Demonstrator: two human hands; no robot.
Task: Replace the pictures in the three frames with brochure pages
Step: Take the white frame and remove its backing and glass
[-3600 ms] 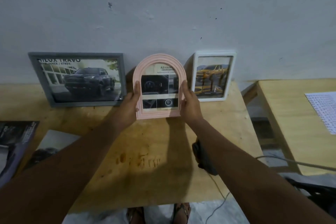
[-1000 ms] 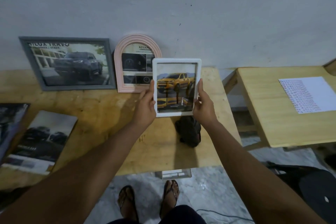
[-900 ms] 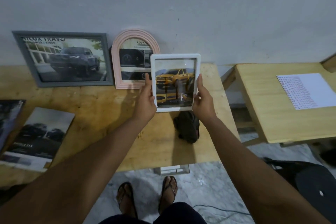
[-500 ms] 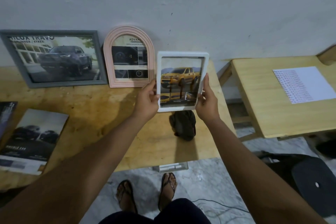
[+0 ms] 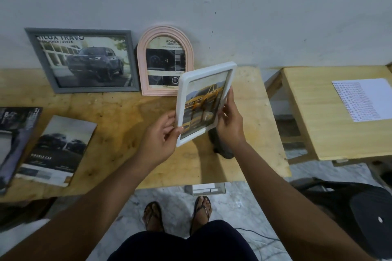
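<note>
The left hand (image 5: 161,135) and right hand (image 5: 230,121) pinch the tilted white frame (image 5: 202,106) between fingers (image 5: 230,98). A slip could drop it onto the tabletop (image 5: 118,116) or against the pink frame (image 5: 142,65).

I log the white frame (image 5: 203,108) covering the lower right corner of the pink arched frame (image 5: 164,60). The right hand (image 5: 230,121) hides most of 1 dark object (image 5: 222,151) on the table (image 5: 118,112), so I cannot tell what it is. The dark brochure (image 5: 14,140) is cut by the left edge. The printed sheet (image 5: 364,99) runs off the right edge, its print too small to read.
</note>
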